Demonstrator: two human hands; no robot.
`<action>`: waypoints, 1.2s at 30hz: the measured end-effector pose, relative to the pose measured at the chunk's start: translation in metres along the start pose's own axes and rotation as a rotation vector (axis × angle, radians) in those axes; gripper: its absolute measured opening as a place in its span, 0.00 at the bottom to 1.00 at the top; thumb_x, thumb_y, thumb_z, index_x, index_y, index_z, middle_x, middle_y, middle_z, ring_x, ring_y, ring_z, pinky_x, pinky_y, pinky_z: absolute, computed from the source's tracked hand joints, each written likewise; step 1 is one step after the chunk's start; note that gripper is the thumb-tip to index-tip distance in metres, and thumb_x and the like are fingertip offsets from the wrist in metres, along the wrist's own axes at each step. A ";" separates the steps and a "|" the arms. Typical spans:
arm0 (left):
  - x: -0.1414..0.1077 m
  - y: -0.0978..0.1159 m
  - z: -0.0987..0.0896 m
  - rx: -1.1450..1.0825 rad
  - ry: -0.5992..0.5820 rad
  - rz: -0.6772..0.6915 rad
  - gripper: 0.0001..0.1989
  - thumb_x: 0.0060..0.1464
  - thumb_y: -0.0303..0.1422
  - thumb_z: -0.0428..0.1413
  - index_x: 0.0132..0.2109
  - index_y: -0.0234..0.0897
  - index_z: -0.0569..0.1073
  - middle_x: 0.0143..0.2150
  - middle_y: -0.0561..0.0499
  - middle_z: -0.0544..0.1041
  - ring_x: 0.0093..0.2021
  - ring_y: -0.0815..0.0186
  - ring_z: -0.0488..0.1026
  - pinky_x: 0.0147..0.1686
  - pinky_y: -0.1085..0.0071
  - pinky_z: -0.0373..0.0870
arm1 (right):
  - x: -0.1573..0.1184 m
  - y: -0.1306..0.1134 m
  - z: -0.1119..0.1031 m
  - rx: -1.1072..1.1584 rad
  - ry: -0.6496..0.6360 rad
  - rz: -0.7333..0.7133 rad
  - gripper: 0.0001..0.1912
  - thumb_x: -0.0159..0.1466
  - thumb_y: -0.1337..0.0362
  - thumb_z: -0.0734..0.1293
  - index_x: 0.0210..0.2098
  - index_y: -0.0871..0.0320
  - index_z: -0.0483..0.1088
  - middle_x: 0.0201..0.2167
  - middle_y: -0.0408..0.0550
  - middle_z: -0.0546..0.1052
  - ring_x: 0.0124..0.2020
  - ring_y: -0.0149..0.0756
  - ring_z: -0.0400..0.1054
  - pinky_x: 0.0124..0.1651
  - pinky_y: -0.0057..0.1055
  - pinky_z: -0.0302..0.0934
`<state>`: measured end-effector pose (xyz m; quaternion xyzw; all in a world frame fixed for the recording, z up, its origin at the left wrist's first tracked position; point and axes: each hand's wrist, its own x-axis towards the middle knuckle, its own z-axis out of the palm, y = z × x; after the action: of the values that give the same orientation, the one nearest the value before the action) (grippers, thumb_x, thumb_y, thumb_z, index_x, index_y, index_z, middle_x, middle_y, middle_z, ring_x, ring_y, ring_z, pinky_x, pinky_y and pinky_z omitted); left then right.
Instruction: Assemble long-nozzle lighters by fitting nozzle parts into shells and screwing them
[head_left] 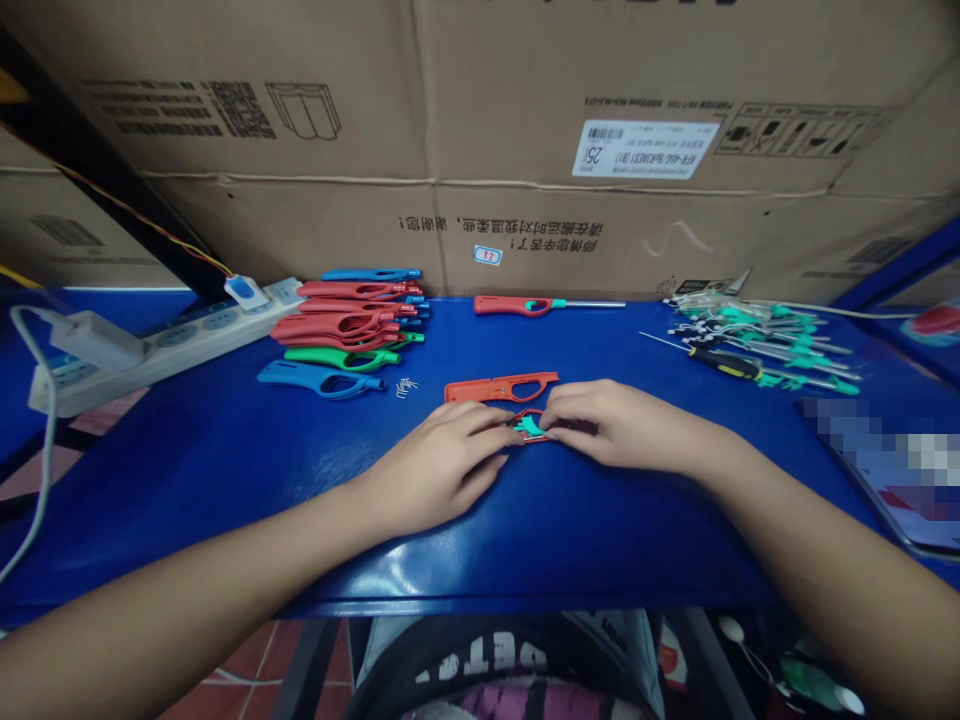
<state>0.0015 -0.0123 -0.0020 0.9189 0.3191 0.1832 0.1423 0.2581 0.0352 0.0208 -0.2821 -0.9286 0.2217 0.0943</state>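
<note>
The loose orange shell (501,388), lying on the blue worktop (187,470), serves as landmark. Just in front of it, and partly covered by the hands, is the held shell (529,413), orange-red, with a green insert (531,427) set inside. The left hand (446,465) has its fingers closed over the near-left end of the held shell; the right hand (611,425) has fingers and thumb pinched at the opposite end, though whether they bear on the rim or the insert cannot be told. Just left of the loose shell is a cluster of small screws (406,387); farther left lies a pile of red, blue and green shells (345,325), with a white power strip (172,340) beyond. Behind the loose shell lies a red lighter (517,306) with a metal nozzle, and behind that stands a cardboard box (450,120). Well to its right are a screwdriver (724,362) and a heap of nozzles (795,335) with green parts.
</note>
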 end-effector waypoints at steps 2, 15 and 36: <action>-0.001 0.000 0.000 -0.003 -0.002 -0.003 0.17 0.66 0.28 0.50 0.59 0.41 0.71 0.59 0.45 0.74 0.60 0.58 0.69 0.59 0.55 0.66 | 0.000 0.000 -0.001 0.031 0.005 -0.010 0.07 0.68 0.68 0.64 0.40 0.59 0.76 0.39 0.49 0.78 0.38 0.35 0.72 0.42 0.31 0.64; -0.002 0.002 0.000 -0.008 0.000 -0.004 0.18 0.66 0.29 0.51 0.61 0.41 0.70 0.61 0.43 0.72 0.63 0.56 0.68 0.61 0.53 0.67 | 0.004 0.029 0.010 -0.276 0.235 0.067 0.10 0.68 0.68 0.62 0.45 0.55 0.73 0.53 0.54 0.70 0.52 0.45 0.67 0.53 0.44 0.66; 0.001 -0.015 -0.017 0.207 0.265 -0.070 0.19 0.66 0.28 0.51 0.62 0.38 0.69 0.56 0.42 0.76 0.55 0.54 0.71 0.54 0.53 0.70 | 0.006 0.005 -0.002 0.528 0.251 0.278 0.17 0.67 0.58 0.64 0.51 0.60 0.74 0.34 0.47 0.78 0.29 0.31 0.69 0.32 0.29 0.66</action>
<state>-0.0135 0.0021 0.0078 0.8848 0.3839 0.2639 0.0100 0.2555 0.0429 0.0204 -0.3972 -0.7728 0.4292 0.2468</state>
